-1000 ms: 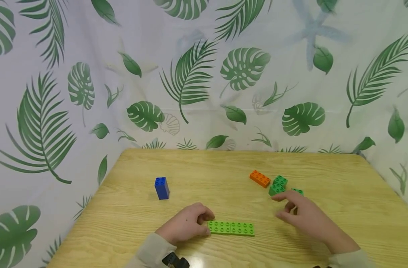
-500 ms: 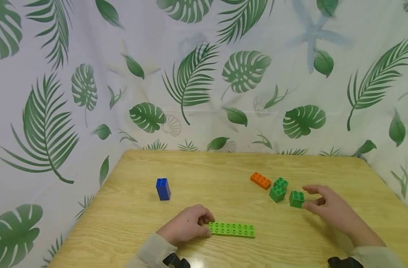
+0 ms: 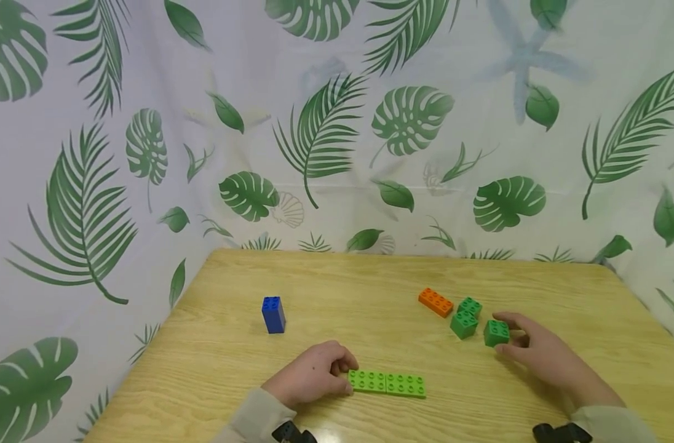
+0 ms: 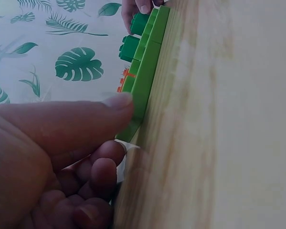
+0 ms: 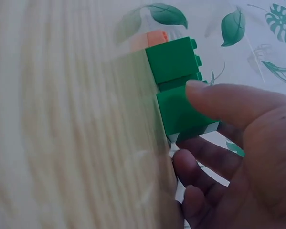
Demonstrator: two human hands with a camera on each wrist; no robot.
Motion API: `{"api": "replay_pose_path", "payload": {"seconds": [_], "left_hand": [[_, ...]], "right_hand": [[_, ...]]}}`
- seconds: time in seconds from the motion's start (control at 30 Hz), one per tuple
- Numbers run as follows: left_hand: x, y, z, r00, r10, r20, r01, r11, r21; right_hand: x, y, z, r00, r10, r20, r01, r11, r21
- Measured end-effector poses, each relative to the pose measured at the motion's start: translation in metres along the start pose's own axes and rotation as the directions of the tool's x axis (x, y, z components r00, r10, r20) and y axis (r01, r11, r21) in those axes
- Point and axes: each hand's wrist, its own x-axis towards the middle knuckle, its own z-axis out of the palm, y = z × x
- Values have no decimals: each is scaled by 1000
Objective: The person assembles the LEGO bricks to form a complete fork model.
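Two light green bricks [image 3: 385, 383] lie end to end near the front of the table. My left hand [image 3: 315, 374] grips their left end between thumb and fingers; the left wrist view shows the thumb [image 4: 109, 107] against the side of the light green row [image 4: 145, 86]. Farther right, my right hand [image 3: 547, 357] pinches the rightmost dark green brick [image 3: 496, 333], which stands on the table. In the right wrist view the thumb [image 5: 228, 102] lies on that brick's near face [image 5: 181, 109], with the other fingers beyond it.
Two more dark green bricks [image 3: 464, 323] stand just left of the pinched one, close together. An orange brick [image 3: 435, 303] lies behind them to the left. A tall blue block [image 3: 273, 315] stands at the left of the wooden table [image 3: 337, 277]. A leaf-patterned cloth [image 3: 337, 154] hangs behind.
My right hand has moved right from in front of the dark green bricks and closed on the rightmost one. My left hand has stayed on the light green bricks.
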Motion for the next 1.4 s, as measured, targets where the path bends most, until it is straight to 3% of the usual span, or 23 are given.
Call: {"api": "replay_pose_path", "payload": {"seconds": [0.33, 1.07, 1.2, 1.4], "left_hand": [[-1, 0, 0, 1000, 3, 4, -3, 1000, 21], [0, 1, 2, 1000, 2, 8, -2, 1000, 17], [-1, 1, 2, 1000, 2, 8, -2, 1000, 14], [-1, 2, 1, 1000, -1, 1, 1, 1000, 10]], "right_hand": [[-2, 1, 8, 997, 5, -77, -9, 998, -62], [-12, -10, 2, 996, -29, -87, 22, 996, -85], [-15, -23, 3, 991, -76, -109, 66, 993, -97], [-17, -52, 9, 966, -219, -138, 208, 974, -89]]}}
